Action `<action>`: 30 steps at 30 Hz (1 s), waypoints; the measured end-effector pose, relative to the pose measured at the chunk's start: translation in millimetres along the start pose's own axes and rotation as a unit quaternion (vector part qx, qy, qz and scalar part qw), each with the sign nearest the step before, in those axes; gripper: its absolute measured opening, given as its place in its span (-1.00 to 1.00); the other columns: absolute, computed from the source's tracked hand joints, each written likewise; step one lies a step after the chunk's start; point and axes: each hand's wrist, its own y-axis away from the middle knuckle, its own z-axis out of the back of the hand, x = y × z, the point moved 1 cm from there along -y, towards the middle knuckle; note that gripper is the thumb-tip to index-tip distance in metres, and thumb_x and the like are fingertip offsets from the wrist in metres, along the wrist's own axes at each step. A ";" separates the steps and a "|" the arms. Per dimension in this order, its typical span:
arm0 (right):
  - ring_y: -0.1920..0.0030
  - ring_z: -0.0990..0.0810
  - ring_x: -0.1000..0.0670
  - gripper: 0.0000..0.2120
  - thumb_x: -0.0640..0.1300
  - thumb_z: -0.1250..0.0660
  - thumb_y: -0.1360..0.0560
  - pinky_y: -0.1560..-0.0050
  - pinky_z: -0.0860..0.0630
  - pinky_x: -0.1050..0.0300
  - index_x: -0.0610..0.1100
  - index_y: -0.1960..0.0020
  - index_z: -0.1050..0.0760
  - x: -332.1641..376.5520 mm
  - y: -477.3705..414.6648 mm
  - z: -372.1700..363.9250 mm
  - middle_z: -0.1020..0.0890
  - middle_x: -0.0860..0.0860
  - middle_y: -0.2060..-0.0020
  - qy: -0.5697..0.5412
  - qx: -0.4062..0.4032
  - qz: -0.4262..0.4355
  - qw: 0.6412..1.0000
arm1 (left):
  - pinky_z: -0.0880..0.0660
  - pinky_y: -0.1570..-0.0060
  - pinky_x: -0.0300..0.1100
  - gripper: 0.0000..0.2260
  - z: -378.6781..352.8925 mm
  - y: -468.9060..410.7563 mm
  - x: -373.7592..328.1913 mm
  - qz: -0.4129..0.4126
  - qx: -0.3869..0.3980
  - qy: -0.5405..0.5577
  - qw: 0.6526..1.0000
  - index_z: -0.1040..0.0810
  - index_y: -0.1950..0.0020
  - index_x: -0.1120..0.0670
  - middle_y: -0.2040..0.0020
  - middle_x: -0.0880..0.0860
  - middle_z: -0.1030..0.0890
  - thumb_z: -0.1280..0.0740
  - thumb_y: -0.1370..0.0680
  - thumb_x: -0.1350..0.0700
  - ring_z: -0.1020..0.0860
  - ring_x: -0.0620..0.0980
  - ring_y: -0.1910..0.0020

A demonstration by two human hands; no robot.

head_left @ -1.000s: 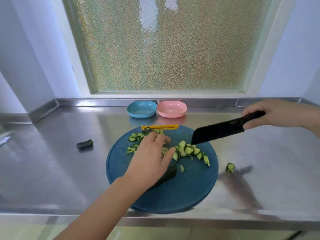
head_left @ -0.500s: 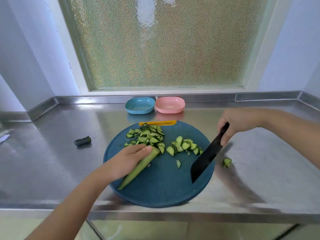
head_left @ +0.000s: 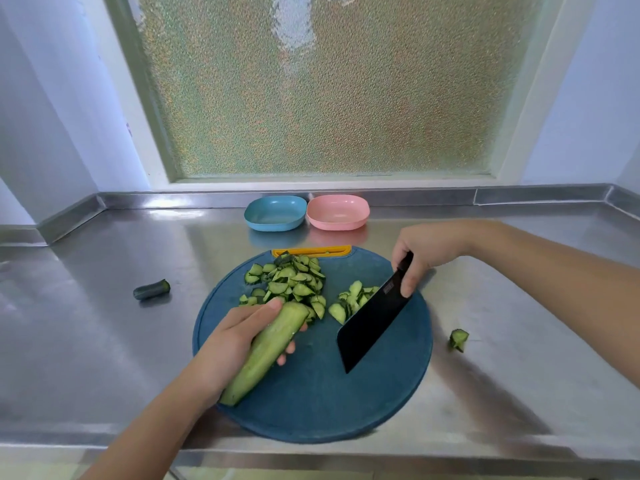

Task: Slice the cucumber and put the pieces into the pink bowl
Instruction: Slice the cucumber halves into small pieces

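A long half cucumber (head_left: 266,348) lies cut side up on the round blue cutting board (head_left: 318,407). My left hand (head_left: 235,341) grips it from the left, fingers curled under it. Two heaps of cucumber slices (head_left: 294,282) sit at the board's far side. My right hand (head_left: 422,254) holds a black knife (head_left: 372,320), blade angled down over the board's right half, beside the smaller heap. The pink bowl (head_left: 338,212) stands empty at the back of the counter.
A blue bowl (head_left: 275,213) sits left of the pink one. A dark cucumber end (head_left: 151,289) lies on the steel counter to the left, and a small cucumber chunk (head_left: 459,339) to the right of the board. The counter's front edge runs just below the board.
My left hand drew the half cucumber from among the slices and turned it cut side up. My right hand swung the knife down from above the counter to the board's right half.
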 end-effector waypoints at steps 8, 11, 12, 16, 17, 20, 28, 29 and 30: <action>0.51 -0.40 0.22 -0.74 -0.08 -0.53 -0.36 0.48 -0.27 0.45 -0.26 0.11 -0.63 20.7 -35.4 6.8 -0.52 0.08 0.43 0.011 -0.020 0.023 0.999 | -0.29 0.51 -0.22 -0.61 12.1 -0.3 -1.2 0.012 0.001 0.108 0.994 -0.56 0.35 0.14 0.49 0.14 -0.38 -0.09 -0.47 -0.05 -0.31 0.02 0.55; 0.51 -0.40 0.21 -0.75 -0.06 -0.53 -0.36 0.48 -0.26 0.44 -0.24 0.13 -0.63 26.5 -43.3 6.8 -0.51 0.08 0.43 0.008 -0.031 0.035 0.999 | -0.27 0.54 -0.23 -0.64 15.6 -2.2 -0.2 0.018 -0.010 0.147 0.989 -0.53 0.34 0.18 0.49 0.13 -0.34 -0.11 -0.45 -0.03 -0.28 0.01 0.56; 0.51 -0.39 0.21 -0.77 -0.06 -0.53 -0.36 0.49 -0.26 0.44 -0.22 0.16 -0.62 28.2 -44.9 6.8 -0.50 0.10 0.45 0.009 -0.034 0.038 0.999 | -0.27 0.56 -0.24 -0.65 16.5 -2.7 0.1 0.019 -0.010 0.161 0.987 -0.51 0.33 0.20 0.49 0.13 -0.33 -0.11 -0.44 -0.02 -0.28 0.00 0.57; 0.53 -0.38 0.19 -0.81 -0.06 -0.53 -0.36 0.50 -0.24 0.42 -0.17 0.22 -0.61 32.1 -47.6 5.8 -0.47 0.15 0.53 0.015 -0.041 0.045 0.998 | -0.25 0.58 -0.26 -0.63 20.6 -4.8 3.9 0.010 -0.013 0.184 0.983 -0.53 0.34 0.21 0.50 0.12 -0.32 -0.11 -0.45 -0.02 -0.26 -0.01 0.59; 0.54 -0.36 0.17 -0.80 -0.06 -0.54 -0.35 0.50 -0.23 0.40 -0.17 0.23 -0.60 32.6 -47.5 5.3 -0.45 0.14 0.53 0.017 -0.049 0.047 0.998 | -0.24 0.59 -0.26 -0.63 21.2 -5.5 4.2 0.006 -0.016 0.188 0.982 -0.54 0.36 0.21 0.51 0.12 -0.31 -0.12 -0.44 -0.02 -0.25 -0.01 0.59; 0.53 -0.33 0.15 -0.80 -0.04 -0.54 -0.34 0.51 -0.20 0.37 -0.14 0.28 -0.59 33.5 -46.3 4.6 -0.43 0.11 0.51 0.023 -0.069 0.046 0.996 | -0.23 0.60 -0.28 -0.62 19.8 -6.1 4.8 -0.001 -0.023 0.192 0.981 -0.54 0.38 0.21 0.53 0.11 -0.30 -0.11 -0.44 -0.02 -0.23 -0.02 0.60; 0.49 -0.33 0.17 -0.82 -0.02 -0.55 -0.33 0.46 -0.21 0.32 -0.06 0.31 -0.58 32.5 -6.9 15.2 -0.41 0.14 0.52 0.022 -0.152 0.019 0.988 | -0.24 0.59 -0.28 -0.66 20.7 -6.3 1.7 0.002 -0.018 0.219 0.976 -0.48 0.40 0.21 0.50 0.12 -0.30 -0.12 -0.40 -0.01 -0.24 0.00 0.59; 0.49 -0.34 0.18 -0.82 -0.03 -0.54 -0.33 0.45 -0.22 0.33 -0.07 0.30 -0.59 30.4 3.1 17.1 -0.42 0.14 0.52 0.011 -0.177 0.010 0.984 | -0.24 0.58 -0.27 -0.66 20.2 -6.0 1.0 0.002 -0.016 0.211 0.977 -0.48 0.39 0.21 0.50 0.13 -0.31 -0.12 -0.40 -0.01 -0.24 0.01 0.58; 0.49 -0.35 0.20 -0.82 -0.02 -0.54 -0.34 0.44 -0.24 0.35 -0.09 0.28 -0.60 28.5 13.7 17.9 -0.43 0.14 0.52 -0.005 -0.201 -0.002 0.979 | -0.24 0.57 -0.26 -0.66 19.4 -5.5 0.4 0.003 -0.015 0.200 0.980 -0.49 0.39 0.21 0.50 0.13 -0.31 -0.12 -0.39 -0.01 -0.25 0.01 0.57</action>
